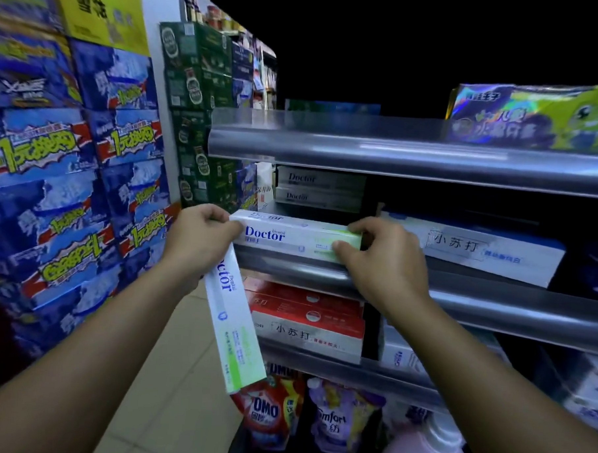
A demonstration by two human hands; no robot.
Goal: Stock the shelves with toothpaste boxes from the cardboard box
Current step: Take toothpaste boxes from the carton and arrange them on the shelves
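At frame centre, 1 white-and-green cardboard toothpaste box [283, 237] is pinched at its right end by the right hand [381, 264] on the grey metal shelf [493, 305]; a 2nd box [235, 329], hanging down, is gripped by the left hand [197, 239].

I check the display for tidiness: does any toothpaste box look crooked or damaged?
Only one: a white-and-green cardboard toothpaste box hangs slanted from the left hand, below the grey metal shelf edge, not yet shelved. No damage shows.
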